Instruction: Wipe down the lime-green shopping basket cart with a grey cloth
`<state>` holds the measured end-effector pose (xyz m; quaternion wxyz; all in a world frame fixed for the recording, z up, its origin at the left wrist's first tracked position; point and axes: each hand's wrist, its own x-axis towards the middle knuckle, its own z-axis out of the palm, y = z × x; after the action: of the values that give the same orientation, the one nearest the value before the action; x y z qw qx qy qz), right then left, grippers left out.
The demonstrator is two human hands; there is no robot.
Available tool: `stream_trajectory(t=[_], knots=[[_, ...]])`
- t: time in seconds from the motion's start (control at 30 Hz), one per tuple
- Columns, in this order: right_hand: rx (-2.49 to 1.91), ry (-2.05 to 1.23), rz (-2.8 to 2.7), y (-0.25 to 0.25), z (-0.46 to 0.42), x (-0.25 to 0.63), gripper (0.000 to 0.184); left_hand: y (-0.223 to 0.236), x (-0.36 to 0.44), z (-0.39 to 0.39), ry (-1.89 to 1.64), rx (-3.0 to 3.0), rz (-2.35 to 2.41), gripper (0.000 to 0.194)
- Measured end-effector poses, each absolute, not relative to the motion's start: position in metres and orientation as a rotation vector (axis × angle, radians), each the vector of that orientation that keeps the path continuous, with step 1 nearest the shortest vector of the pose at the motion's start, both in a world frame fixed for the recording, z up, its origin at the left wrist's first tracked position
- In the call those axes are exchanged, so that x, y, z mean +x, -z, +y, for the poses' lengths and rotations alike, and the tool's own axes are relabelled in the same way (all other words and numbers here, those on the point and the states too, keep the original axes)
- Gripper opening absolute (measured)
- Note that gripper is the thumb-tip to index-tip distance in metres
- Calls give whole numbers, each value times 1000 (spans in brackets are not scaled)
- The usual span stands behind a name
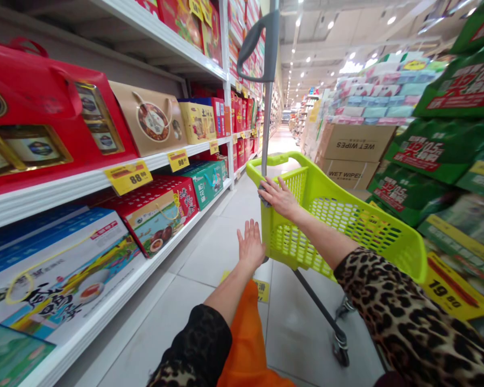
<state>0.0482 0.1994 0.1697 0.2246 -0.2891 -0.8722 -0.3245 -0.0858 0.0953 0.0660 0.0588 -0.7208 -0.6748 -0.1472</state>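
Note:
I look down a shop aisle. My right hand (279,196) rests on the near rim of a lime-green plastic trolley basket (347,220), its fingers curled round the rim beside the upright grey pull handle (266,80). My left hand (250,244) hovers lower, just left of the basket, with fingers stretched out and nothing in it. Both arms wear leopard-print sleeves. An orange cloth (246,338) hangs below my left forearm.
White shelves (84,185) on the left carry gift boxes in red, tan and blue with yellow price tags (128,177). Green packs (439,145) and cardboard "WET WIPES" boxes (355,145) stack on the right. The tiled floor (210,252) runs on ahead.

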Motion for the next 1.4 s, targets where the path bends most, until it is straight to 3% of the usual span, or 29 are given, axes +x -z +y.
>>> stream_trajectory(t=[0.1,0.3,0.4,0.53,0.73,1.07,1.23,1.4], knots=[[-822,905,-2451,-160,207,41,30,-68,-94,95,448,-2176,-2051,66],[-853,798,-2740,-59,183,47,24,-66,-103,90,414,-2177,-2052,65],[-860,737,-2819,-35,170,49,21,-63,-101,91,413,-2187,-2026,65],[-756,807,-2675,-80,172,41,27,-67,-96,97,433,-2177,-2025,64],[-933,876,-2326,-166,198,50,33,-80,-89,102,475,-2167,-2007,65],[-950,842,-2603,-65,160,80,24,-74,-82,94,480,-2200,-1953,65],[-889,833,-2349,-117,165,72,32,-79,-76,99,429,-2207,-1950,66],[-1114,781,-2099,-175,192,74,33,-85,-67,100,427,-2222,-1918,64]])
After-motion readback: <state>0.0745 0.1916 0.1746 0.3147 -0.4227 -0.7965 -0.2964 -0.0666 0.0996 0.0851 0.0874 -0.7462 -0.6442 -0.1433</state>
